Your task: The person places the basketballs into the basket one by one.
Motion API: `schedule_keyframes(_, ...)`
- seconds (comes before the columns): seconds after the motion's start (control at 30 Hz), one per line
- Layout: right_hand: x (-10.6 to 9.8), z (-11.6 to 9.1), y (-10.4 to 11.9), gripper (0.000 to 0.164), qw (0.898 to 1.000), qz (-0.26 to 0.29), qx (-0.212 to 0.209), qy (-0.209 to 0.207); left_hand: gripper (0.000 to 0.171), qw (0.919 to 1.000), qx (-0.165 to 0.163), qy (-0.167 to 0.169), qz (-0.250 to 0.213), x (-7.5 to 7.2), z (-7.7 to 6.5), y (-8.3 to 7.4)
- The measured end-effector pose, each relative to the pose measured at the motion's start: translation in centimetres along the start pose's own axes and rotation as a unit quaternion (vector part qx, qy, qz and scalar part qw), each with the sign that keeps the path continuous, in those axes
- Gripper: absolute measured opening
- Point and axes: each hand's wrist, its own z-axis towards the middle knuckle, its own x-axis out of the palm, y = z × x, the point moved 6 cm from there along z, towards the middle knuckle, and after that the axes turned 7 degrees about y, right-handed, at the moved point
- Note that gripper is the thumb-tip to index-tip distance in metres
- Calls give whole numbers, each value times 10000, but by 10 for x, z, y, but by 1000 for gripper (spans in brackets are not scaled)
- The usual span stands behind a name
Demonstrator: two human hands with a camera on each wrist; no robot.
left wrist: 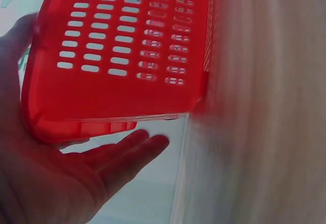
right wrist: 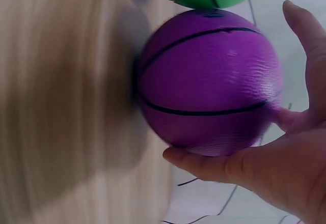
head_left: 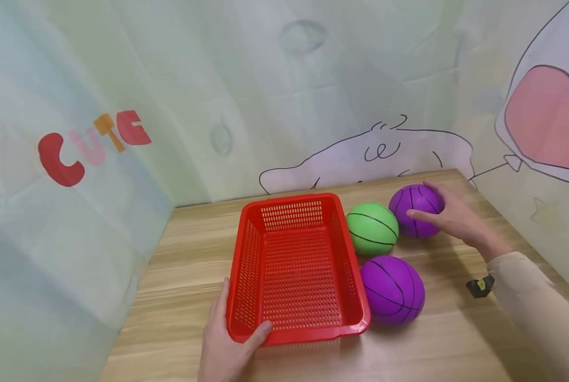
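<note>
A red plastic basket (head_left: 296, 335) with slotted walls stands on the wooden table. My left hand (head_left: 227, 339) holds its near left corner, the thumb over the rim and the fingers outside. In the left wrist view those fingers (left wrist: 127, 158) extend fairly straight below the basket wall (left wrist: 117, 94). At the far right, my right hand (head_left: 456, 215) is spread around a purple ball (head_left: 413, 204) with black lines. The right wrist view shows fingers against the side of this ball (right wrist: 209, 81), the thumb standing off it. Beside it is a green ball (head_left: 372, 228).
A second purple ball (head_left: 393, 292) sits against the basket's right side, nearer me. A small dark object (head_left: 480, 286) shows by the right sleeve (head_left: 528, 292). Printed fabric (head_left: 208, 106) encloses the back and sides of the table (head_left: 194, 249).
</note>
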Motion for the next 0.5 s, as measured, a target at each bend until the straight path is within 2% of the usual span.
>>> schedule_keyframes(0.27, 8, 4, -17, 122, 9983, -223, -190, -507, 138, 9985, -77, 268, -478, 3, 0, 4)
schedule_keyframes(0.5, 10, 4, -22, 121, 9956, 7, -252, -903, 138, 9967, -324, 359, -658, 5, 1, 6)
